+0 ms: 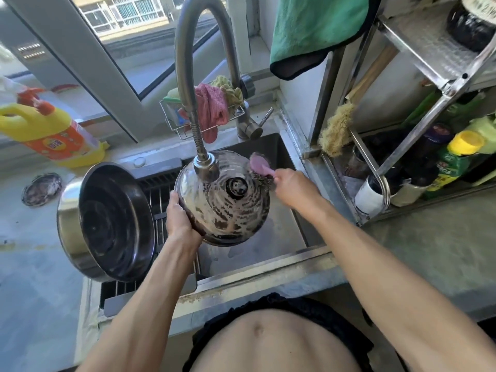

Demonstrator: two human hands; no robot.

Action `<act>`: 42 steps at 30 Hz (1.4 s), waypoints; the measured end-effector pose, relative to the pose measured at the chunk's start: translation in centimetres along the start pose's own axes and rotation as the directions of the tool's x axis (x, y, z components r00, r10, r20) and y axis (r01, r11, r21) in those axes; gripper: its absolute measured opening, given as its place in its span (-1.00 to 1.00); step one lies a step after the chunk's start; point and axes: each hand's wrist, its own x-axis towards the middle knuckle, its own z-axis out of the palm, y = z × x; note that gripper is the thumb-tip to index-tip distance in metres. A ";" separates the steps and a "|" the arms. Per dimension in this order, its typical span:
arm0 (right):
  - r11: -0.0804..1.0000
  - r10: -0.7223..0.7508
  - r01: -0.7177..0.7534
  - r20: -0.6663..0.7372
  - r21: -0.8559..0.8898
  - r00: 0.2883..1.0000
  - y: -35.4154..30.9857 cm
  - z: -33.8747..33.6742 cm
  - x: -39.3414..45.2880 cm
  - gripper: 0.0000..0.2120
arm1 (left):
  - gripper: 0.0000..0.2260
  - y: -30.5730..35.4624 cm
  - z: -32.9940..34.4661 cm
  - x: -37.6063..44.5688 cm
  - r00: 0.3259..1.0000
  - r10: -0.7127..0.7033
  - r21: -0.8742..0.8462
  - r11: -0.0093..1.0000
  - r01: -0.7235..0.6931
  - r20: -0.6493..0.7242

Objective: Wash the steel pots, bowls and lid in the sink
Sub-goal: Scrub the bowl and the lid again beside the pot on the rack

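From the head camera, the left hand [179, 220] is curling its grip around the rim of a soapy steel bowl [228, 208] tilted over the sink [268, 260], while the right hand [292, 187] is gripping a pink-handled scrubber [258, 165] against the bowl's far edge, beneath the faucet [205, 165]

Home kitchen: steel sink [268, 260] with gooseneck faucet [185, 63], detergent bottle [51, 130], condiment rack [429, 76], window.

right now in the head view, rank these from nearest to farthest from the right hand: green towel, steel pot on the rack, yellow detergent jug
1. Steel pot: left of the sink, beyond the left hand, nearest the right hand.
2. Green towel: hanging above, up right.
3. Yellow detergent jug: far left on the counter.
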 end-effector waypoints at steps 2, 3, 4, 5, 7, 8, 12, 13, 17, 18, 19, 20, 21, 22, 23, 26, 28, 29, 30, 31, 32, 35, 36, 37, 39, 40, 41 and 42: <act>1.000 0.004 -0.003 0.050 -0.023 0.999 0.4 0.8 -0.7 -0.71 | -0.47 0.5 -0.3 1.0 0.997 -0.057 -0.031 0.998 0.055 -0.054; 1.000 0.004 -0.002 0.071 -0.031 0.997 0.3 1.4 -1.4 -0.71 | -0.46 0.6 0.0 0.9 0.994 -0.084 -0.049 0.996 0.080 -0.074; 0.999 -0.001 0.004 0.090 -0.037 0.996 0.2 1.9 -2.2 -0.72 | -0.48 0.6 0.3 0.8 0.989 -0.108 -0.056 0.993 0.103 -0.099; 0.999 -0.016 0.021 0.110 -0.039 0.994 0.1 2.5 -3.1 -0.72 | -0.50 0.6 0.7 0.5 0.983 -0.129 -0.060 0.991 0.122 -0.128; 0.995 -0.081 0.088 0.141 -0.039 0.987 -0.3 3.5 -5.1 -0.74 | -0.53 0.3 2.1 0.0 0.979 -0.145 -0.054 0.989 0.139 -0.141; 0.990 -0.126 0.134 0.151 -0.043 0.980 -0.7 3.9 -6.2 -0.75 | -0.53 0.0 2.6 -0.2 0.980 -0.147 -0.024 0.989 0.145 -0.136; 0.960 -0.263 0.271 0.106 -0.070 0.959 -2.1 4.0 -7.5 -0.77 | -0.53 -1.4 3.5 -0.5 0.992 -0.037 0.200 0.978 0.060 -0.119; 0.957 -0.272 0.279 0.084 -0.084 0.959 -2.3 3.8 -7.2 -0.77 | -0.53 -1.9 3.5 -0.6 0.995 -0.002 0.267 0.963 0.030 -0.104; 0.952 -0.283 0.283 0.022 -0.117 0.959 -2.6 2.2 -5.6 -0.75 | -0.53 -2.1 2.7 -0.7 0.988 0.151 0.514 0.844 -0.152 0.044; 0.954 -0.277 0.275 0.003 -0.121 0.961 -2.5 1.7 -5.2 -0.74 | -0.53 -2.0 2.4 -0.7 0.974 0.201 0.577 0.786 -0.222 0.101; 0.961 -0.257 0.252 -0.030 -0.119 0.966 -2.4 1.2 -4.7 -0.75 | -0.55 -1.9 2.2 -0.7 0.958 0.238 0.620 0.730 -0.286 0.161; 0.968 -0.231 0.223 -0.058 -0.115 0.971 -2.2 0.9 -4.3 -0.74 | -0.56 -1.9 2.0 -0.7 0.945 0.253 0.647 0.690 -0.326 0.207; 0.969 -0.225 0.216 -0.070 -0.119 0.972 -2.2 0.7 -4.1 -0.73 | -0.55 -1.8 1.9 -0.7 0.936 0.263 0.661 0.662 -0.352 0.235; 0.962 -0.247 0.237 -0.062 -0.133 0.967 -2.5 0.7 -4.1 -0.71 | -0.52 -1.7 1.7 -0.6 0.929 0.273 0.666 0.649 -0.369 0.249; 0.951 -0.280 0.274 -0.027 -0.146 0.959 -2.9 0.7 -4.3 -0.70 | -0.47 -1.6 1.5 -0.7 0.922 0.286 0.674 0.630 -0.386 0.261; 0.960 -0.246 0.247 0.029 -0.131 0.969 -3.2 0.1 -3.3 -0.71 | -0.46 -1.2 1.1 -0.4 0.908 0.318 0.674 0.609 -0.417 0.275; 0.989 -0.104 0.101 -0.021 -0.112 0.994 -2.1 -0.8 -1.8 -0.74 | -0.50 -1.2 0.9 -0.3 0.923 0.300 0.643 0.664 -0.383 0.240; 0.991 -0.077 0.072 -0.036 -0.114 0.996 -1.7 -1.0 -1.5 -0.75 | -0.50 -1.3 0.9 -0.2 0.933 0.290 0.620 0.698 -0.360 0.215; 0.990 -0.088 0.084 -0.029 -0.112 0.996 -1.5 -1.0 -1.6 -0.76 | -0.50 -1.3 0.8 -0.1 0.941 0.283 0.603 0.723 -0.337 0.187; 0.987 -0.126 0.125 -0.004 -0.097 0.992 -1.7 -0.9 -2.0 -0.77 | -0.50 -1.5 0.6 0.1 0.945 0.281 0.593 0.738 -0.323 0.165; 0.983 -0.170 0.172 0.033 -0.068 0.985 -1.8 -0.9 -2.3 -0.77 | -0.50 -1.4 0.5 0.4 0.946 0.283 0.580 0.749 -0.320 0.157; 0.993 -0.118 0.116 0.082 0.022 0.990 -0.9 -1.6 -1.6 -0.76 | -0.51 -1.2 -0.5 1.1 0.936 0.299 0.576 0.739 -0.349 0.184; 0.998 -0.061 0.059 0.079 0.030 0.995 -0.3 -2.0 -1.0 -0.76 | -0.50 -1.2 -0.7 1.1 0.934 0.292 0.568 0.742 -0.356 0.205; 0.999 -0.033 0.031 0.076 0.029 0.997 0.1 -2.2 -0.7 -0.75 | -0.49 -1.1 -0.9 1.2 0.933 0.283 0.550 0.754 -0.360 0.222; 0.995 -0.069 0.062 0.086 0.079 0.994 0.1 -2.1 -0.7 -0.75 | -0.48 -0.9 -1.2 1.2 0.947 0.264 0.502 0.803 -0.321 0.183; 0.987 -0.107 0.096 0.087 0.127 0.990 -0.2 -2.0 -0.8 -0.75 | -0.52 -0.9 -1.3 1.2 0.957 0.246 0.449 0.845 -0.289 0.153; 0.978 -0.127 0.112 0.075 0.174 0.989 -0.3 -1.9 -0.9 -0.75 | -0.57 -1.0 -1.2 1.1 0.964 0.225 0.379 0.887 -0.263 0.141; 0.971 -0.115 0.100 0.057 0.216 0.992 -0.2 -1.7 -0.6 -0.75 | -0.62 -1.1 -1.3 1.2 0.969 0.209 0.315 0.918 -0.241 0.132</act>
